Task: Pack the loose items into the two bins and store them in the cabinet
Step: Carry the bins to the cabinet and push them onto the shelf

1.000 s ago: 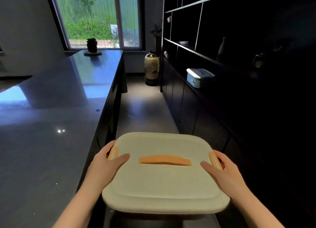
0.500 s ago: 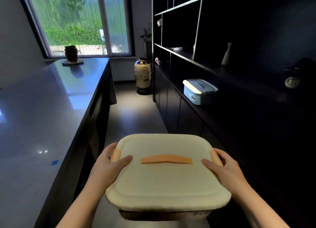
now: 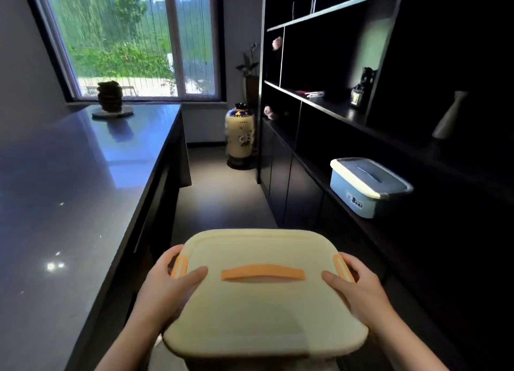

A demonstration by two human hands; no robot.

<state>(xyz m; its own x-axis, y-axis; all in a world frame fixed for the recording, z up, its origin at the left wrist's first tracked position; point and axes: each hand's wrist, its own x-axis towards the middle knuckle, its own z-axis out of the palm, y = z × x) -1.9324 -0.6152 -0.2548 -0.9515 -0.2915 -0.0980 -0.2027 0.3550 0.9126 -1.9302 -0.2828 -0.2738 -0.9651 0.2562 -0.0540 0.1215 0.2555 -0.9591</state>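
I carry a cream bin (image 3: 264, 309) with a shut lid, an orange top handle and orange side clips, low in the middle of the view. My left hand (image 3: 167, 284) grips its left side, thumb on the lid. My right hand (image 3: 358, 287) grips its right side, thumb on the lid. A blue bin (image 3: 367, 187) with a shut lid sits on the ledge of the dark cabinet (image 3: 306, 192) at the right, ahead of the cream bin.
A long grey counter (image 3: 69, 190) runs along the left, with a dark ornament (image 3: 110, 98) at its far end by the window. A tall painted vase (image 3: 240, 135) stands on the floor at the aisle's end. Small objects and a pale bottle (image 3: 450, 115) sit on the shelves.
The view has swung right and moved forward along the aisle. The blue bin and the shelves are nearer and larger. Both hands keep the same hold on the cream bin.
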